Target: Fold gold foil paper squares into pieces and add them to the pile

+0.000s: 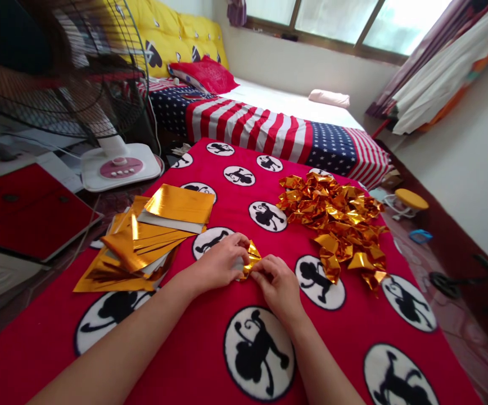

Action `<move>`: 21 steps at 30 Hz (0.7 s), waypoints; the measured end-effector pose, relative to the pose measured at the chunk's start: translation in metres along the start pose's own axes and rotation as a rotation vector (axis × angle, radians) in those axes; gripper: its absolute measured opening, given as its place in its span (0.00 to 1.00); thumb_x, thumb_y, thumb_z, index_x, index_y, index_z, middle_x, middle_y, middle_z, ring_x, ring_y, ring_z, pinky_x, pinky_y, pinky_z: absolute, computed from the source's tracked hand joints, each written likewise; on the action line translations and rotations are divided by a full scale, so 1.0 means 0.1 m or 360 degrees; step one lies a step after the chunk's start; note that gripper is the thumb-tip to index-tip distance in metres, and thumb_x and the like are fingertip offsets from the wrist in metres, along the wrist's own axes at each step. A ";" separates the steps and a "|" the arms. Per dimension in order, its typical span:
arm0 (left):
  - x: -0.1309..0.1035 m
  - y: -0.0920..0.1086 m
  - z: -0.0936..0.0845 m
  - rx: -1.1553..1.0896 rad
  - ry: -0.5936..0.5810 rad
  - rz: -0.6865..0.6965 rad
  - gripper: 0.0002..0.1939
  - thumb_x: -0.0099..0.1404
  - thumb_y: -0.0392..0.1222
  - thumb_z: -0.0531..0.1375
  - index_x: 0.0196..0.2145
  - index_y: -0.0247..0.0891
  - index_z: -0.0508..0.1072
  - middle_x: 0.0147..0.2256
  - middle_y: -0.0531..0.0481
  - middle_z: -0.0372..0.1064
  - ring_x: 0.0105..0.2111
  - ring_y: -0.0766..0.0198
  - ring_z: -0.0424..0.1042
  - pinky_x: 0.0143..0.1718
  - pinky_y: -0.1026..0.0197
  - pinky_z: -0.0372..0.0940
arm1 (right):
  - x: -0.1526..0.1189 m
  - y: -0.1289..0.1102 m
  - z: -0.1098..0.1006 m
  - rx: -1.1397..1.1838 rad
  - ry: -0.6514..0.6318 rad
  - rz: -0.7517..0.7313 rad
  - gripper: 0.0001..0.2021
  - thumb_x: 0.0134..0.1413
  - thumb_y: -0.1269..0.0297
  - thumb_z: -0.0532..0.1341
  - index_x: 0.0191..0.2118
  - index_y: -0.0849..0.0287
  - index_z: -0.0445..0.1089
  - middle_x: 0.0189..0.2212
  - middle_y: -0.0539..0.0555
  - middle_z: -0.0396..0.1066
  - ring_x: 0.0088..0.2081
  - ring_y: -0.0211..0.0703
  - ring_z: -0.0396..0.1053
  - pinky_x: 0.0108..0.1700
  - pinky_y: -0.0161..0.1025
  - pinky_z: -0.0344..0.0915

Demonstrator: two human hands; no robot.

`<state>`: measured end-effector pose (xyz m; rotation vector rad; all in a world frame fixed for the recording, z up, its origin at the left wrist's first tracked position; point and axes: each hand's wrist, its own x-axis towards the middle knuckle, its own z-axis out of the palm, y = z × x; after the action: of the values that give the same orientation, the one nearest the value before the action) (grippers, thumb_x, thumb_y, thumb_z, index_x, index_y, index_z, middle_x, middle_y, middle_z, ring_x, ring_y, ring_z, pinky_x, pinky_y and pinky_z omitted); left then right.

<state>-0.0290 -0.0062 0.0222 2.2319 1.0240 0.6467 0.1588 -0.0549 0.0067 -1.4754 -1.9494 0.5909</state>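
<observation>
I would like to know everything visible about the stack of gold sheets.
The stack of gold sheets lies untidily, its rectangular sheets fanned at different angles. They look like thin, shiny foil paper, with whitish-grey layers showing between. It rests on the red patterned cloth, left of the left hand; no hand holds it.

Bright window (pixel 337 17), white wall (pixel 467 163), flag-patterned bed (pixel 265 121), pinkish floor (pixel 459 320)

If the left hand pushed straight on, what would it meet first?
The left hand would first meet the gold foil it already touches; beyond that, probably the right hand, though depth is unclear.
</observation>
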 end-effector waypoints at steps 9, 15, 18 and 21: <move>-0.24 0.17 0.11 0.0220 0.0144 -0.0135 0.10 0.58 0.29 0.57 0.29 0.40 0.77 0.31 0.49 0.70 0.35 0.62 0.69 0.39 0.60 0.62 | -0.06 -0.06 0.06 -0.0086 0.0146 0.0094 0.06 0.52 0.70 0.62 0.26 0.55 0.68 0.25 0.49 0.66 0.31 0.41 0.63 0.33 0.37 0.56; -0.31 0.16 0.17 -0.0027 0.0232 -0.0279 0.05 0.57 0.34 0.60 0.28 0.38 0.77 0.31 0.49 0.71 0.33 0.63 0.69 0.36 0.62 0.63 | -0.04 -0.07 0.07 -0.0123 0.0160 0.0113 0.05 0.51 0.70 0.62 0.26 0.55 0.68 0.25 0.49 0.67 0.30 0.41 0.63 0.33 0.37 0.56; -0.31 0.18 0.19 0.0017 0.0277 -0.0336 0.04 0.58 0.38 0.63 0.27 0.38 0.76 0.31 0.49 0.70 0.33 0.62 0.69 0.37 0.61 0.63 | -0.05 -0.05 0.07 -0.0123 0.0159 0.0098 0.05 0.52 0.69 0.61 0.27 0.55 0.68 0.26 0.50 0.67 0.30 0.41 0.64 0.33 0.37 0.56; -0.31 0.18 0.21 0.0049 0.0294 -0.0334 0.05 0.59 0.37 0.62 0.26 0.38 0.76 0.31 0.49 0.70 0.33 0.62 0.68 0.38 0.60 0.63 | -0.05 -0.04 0.08 -0.0119 0.0175 0.0094 0.05 0.53 0.68 0.61 0.27 0.55 0.69 0.26 0.50 0.67 0.30 0.42 0.64 0.33 0.37 0.57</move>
<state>-0.0243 -0.0469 0.0139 2.0823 1.3472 0.7572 0.1512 -0.0612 0.0028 -1.5818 -1.8666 0.4566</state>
